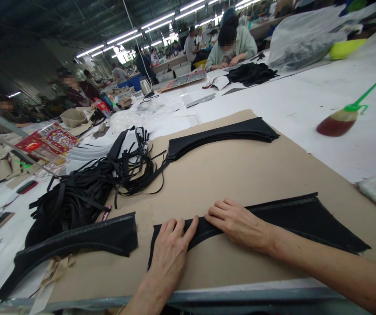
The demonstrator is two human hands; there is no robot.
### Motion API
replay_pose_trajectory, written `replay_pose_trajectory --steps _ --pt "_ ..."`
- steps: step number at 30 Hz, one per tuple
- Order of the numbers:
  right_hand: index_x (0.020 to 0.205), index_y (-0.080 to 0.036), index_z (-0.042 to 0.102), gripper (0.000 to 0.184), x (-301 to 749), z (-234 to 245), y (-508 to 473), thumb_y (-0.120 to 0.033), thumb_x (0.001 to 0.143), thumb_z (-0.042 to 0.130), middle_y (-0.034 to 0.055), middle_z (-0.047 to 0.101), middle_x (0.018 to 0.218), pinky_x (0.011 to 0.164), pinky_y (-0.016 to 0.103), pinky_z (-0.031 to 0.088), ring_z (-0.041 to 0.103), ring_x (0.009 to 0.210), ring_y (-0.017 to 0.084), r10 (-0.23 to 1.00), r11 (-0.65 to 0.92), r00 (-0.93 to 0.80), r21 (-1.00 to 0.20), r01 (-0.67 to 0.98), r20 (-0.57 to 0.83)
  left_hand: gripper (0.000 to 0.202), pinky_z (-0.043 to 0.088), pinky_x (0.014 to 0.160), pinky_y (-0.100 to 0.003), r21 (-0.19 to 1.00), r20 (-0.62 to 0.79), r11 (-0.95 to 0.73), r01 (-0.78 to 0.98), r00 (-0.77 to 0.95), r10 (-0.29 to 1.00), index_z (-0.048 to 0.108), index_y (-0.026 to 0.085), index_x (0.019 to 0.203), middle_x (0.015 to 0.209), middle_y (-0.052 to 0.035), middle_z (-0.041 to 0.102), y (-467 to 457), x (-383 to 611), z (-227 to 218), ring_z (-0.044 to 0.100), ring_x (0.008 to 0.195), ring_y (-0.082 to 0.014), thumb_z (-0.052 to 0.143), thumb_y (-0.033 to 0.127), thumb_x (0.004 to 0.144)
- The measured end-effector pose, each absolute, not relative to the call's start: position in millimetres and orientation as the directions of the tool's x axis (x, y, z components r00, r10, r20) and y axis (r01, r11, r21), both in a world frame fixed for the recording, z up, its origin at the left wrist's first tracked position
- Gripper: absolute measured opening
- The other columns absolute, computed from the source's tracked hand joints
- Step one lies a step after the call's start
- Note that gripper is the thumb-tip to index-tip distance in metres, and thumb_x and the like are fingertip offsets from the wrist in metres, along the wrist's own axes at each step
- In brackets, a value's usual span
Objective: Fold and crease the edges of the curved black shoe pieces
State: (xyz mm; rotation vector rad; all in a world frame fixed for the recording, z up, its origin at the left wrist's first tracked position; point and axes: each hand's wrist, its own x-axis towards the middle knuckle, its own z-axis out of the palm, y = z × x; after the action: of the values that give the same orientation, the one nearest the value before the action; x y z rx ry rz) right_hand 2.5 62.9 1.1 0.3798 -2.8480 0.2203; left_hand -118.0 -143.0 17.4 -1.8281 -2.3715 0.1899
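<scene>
A long curved black fabric piece (289, 214) lies on a tan board (220, 179) in front of me. My left hand (173, 240) is over its narrow left end, fingers bent and closed on the upper edge. My right hand (237, 222) grips the same edge a little further right, fingertips together; the two hands are slightly apart. Pale lines run along the piece's edges. A neat stack of similar black pieces (220, 134) rests farther back on the board. Another black piece (86, 238) lies at the left, partly off the board.
Tangled black strips (76, 201) are heaped left of the board. On the white table (332, 96) a squeeze bottle (337, 122) with reddish-brown liquid and a green nozzle lies tilted. A red printed box (48, 142) is at far left. Across the table a co-worker (247, 41) bends over black pieces.
</scene>
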Motion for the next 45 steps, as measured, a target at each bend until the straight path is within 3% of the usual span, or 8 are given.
replay_pose_trajectory --steps 8,13,16,20,26,33,39,45 --pt "0.113 -0.014 0.060 0.024 3.4 0.6 63.8 -0.010 0.092 0.048 0.0071 0.059 0.095 0.074 0.034 0.035 0.046 0.086 0.021 -0.236 0.953 -0.933 -0.123 -0.276 0.271 0.067 0.051 0.081 -0.039 -0.216 0.028 0.266 0.939 -0.266 0.964 0.037 0.028 0.144 0.097 -0.0052 0.058 -140.0 -113.5 17.8 0.054 0.088 -0.0228 0.047 0.002 0.083" --pt "0.113 -0.014 0.060 0.024 5.3 0.4 66.5 -0.011 0.093 0.046 0.0072 0.059 0.096 0.076 0.034 0.035 0.046 0.086 0.020 -0.247 0.947 -0.931 -0.137 -0.290 0.269 0.054 0.050 0.094 -0.038 -0.071 0.134 0.288 0.955 -0.277 0.951 0.047 0.013 0.135 0.114 -0.0102 0.060 -156.6 -120.5 5.3 0.054 0.106 -0.0229 0.039 -0.002 0.083" --pt "0.114 -0.014 0.059 0.024 6.4 0.1 67.4 -0.011 0.093 0.047 0.0072 0.059 0.096 0.076 0.035 0.034 0.045 0.086 0.020 -0.252 0.946 -0.931 -0.136 -0.294 0.263 0.048 0.049 0.098 -0.036 -0.025 0.217 0.341 0.940 -0.328 0.919 0.053 0.011 0.127 0.120 -0.0112 0.059 -167.9 -123.4 -1.3 0.054 0.114 -0.0221 0.034 -0.002 0.085" --pt "0.113 -0.013 0.059 0.024 7.4 2.2 66.5 -0.010 0.092 0.048 0.0075 0.059 0.096 0.075 0.035 0.034 0.045 0.086 0.021 -0.255 0.947 -0.932 -0.128 -0.294 0.259 0.043 0.053 0.093 -0.038 -0.055 0.281 0.412 0.910 -0.382 0.881 0.058 0.012 0.120 0.117 -0.0104 0.063 -175.3 -123.3 -4.6 0.058 0.109 -0.0230 0.036 0.000 0.086" --pt "0.106 -0.015 0.061 0.018 5.5 8.8 64.6 -0.011 0.093 0.048 0.0059 0.059 0.093 0.075 0.035 0.033 0.045 0.085 0.020 -0.239 0.952 -0.940 -0.133 -0.276 0.243 0.044 0.053 0.091 -0.040 -0.061 0.293 0.385 0.921 -0.352 0.889 0.060 0.015 0.119 0.115 -0.0086 0.065 -177.9 -132.2 1.9 0.059 0.104 -0.0230 0.039 -0.001 0.084" --pt "0.099 -0.016 0.062 0.017 1.2 9.1 74.7 -0.010 0.092 0.048 0.0044 0.060 0.092 0.076 0.034 0.032 0.047 0.086 0.020 -0.181 0.957 -0.956 -0.181 -0.225 0.232 0.035 0.052 0.089 -0.045 0.037 0.320 0.402 0.915 -0.392 0.863 0.065 0.015 0.106 0.105 -0.0076 0.066 -166.7 -143.2 16.2 0.059 0.101 -0.0238 0.041 0.001 0.086" --pt "0.095 -0.016 0.063 0.016 2.8 8.3 75.6 -0.009 0.090 0.050 0.0060 0.059 0.091 0.077 0.033 0.033 0.050 0.088 0.019 -0.145 0.957 -0.964 -0.217 -0.194 0.222 0.033 0.055 0.084 -0.036 0.237 0.358 0.345 0.908 -0.411 0.838 0.063 0.018 0.110 0.102 -0.0071 0.064 -119.8 -109.4 16.3 0.059 0.096 -0.0197 0.040 0.005 0.090" --pt "0.090 -0.015 0.062 0.013 2.2 4.8 76.1 -0.009 0.089 0.050 0.0055 0.058 0.090 0.076 0.034 0.033 0.048 0.087 0.019 -0.176 0.955 -0.950 -0.190 -0.228 0.257 0.035 0.056 0.081 -0.034 0.227 0.308 0.311 0.923 -0.371 0.876 0.064 0.017 0.107 0.096 -0.0056 0.065 -108.1 -96.7 7.2 0.060 0.090 -0.0186 0.040 0.001 0.088"
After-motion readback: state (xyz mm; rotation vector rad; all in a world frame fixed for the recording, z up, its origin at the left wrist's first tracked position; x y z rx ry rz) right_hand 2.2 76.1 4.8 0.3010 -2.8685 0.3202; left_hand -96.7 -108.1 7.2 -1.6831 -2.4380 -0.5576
